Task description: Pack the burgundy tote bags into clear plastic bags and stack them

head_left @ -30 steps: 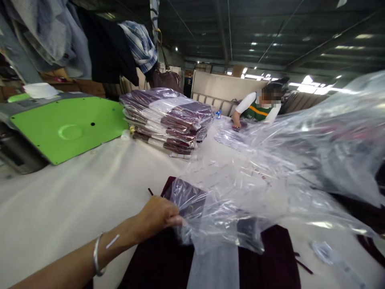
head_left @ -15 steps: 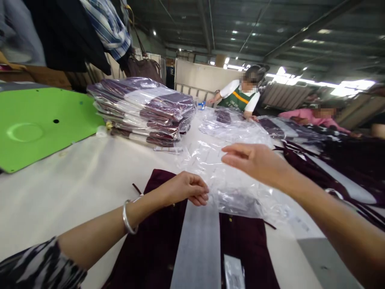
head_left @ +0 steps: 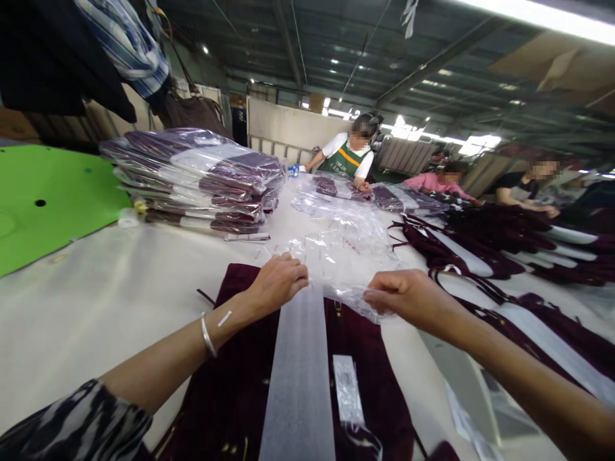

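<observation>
A dark maroon garment [head_left: 230, 384] lies on the white table in front of me, a pale strip [head_left: 300, 378] running down its middle and a small clear packet [head_left: 348, 387] on its right half. My left hand [head_left: 281, 278] is closed at the strip's top end, at the near edge of a clear plastic bag [head_left: 331, 256]. My right hand [head_left: 396, 291] pinches the same bag's near right edge, above the garment's upper right corner. The bag lies flat beyond the garment.
Bagged maroon garments [head_left: 202, 179] are stacked at the back left, beside a green board [head_left: 52, 198]. More maroon garments [head_left: 509, 230] lie on the right. A person in a green apron [head_left: 348, 157] stands across the table; two other people are farther right.
The view has turned to the right. My right hand has come down onto the bag's edge and closed on it. My left hand's fingers have drawn together at the bag's near edge.
</observation>
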Demonstrator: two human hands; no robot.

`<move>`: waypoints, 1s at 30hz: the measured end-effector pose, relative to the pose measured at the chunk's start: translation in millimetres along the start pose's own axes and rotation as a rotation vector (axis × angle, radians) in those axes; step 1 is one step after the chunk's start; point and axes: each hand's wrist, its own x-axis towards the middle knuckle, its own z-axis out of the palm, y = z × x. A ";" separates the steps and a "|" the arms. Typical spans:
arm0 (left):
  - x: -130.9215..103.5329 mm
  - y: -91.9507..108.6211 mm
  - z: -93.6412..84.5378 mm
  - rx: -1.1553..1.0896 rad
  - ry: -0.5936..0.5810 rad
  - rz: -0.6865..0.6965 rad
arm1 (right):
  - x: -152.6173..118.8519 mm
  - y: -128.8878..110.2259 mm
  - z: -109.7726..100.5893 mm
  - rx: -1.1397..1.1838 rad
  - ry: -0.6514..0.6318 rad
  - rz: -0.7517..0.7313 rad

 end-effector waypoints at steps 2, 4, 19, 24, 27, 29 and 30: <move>1.1 0.8 -4.6 -0.058 0.084 -0.033 | -13.2 2.0 -8.3 0.034 0.008 0.045; 5.0 9.9 -10.0 -0.130 0.129 -0.048 | -21.9 -2.1 -12.9 0.023 0.006 0.017; -41.1 89.8 12.0 0.065 -0.103 0.227 | -95.3 -10.5 58.1 -0.682 0.148 -0.072; -53.2 90.1 40.2 0.186 0.034 0.354 | -121.2 -1.3 91.9 -0.629 0.114 -0.286; -42.5 78.0 35.5 0.141 0.010 0.120 | -128.9 4.9 91.4 -0.647 0.113 -0.295; -36.3 63.5 25.6 0.112 -0.006 -0.036 | -131.8 14.1 81.0 -0.706 0.132 -0.196; -34.6 55.4 20.1 0.117 -0.009 -0.089 | -132.4 20.5 73.4 -0.746 0.142 -0.123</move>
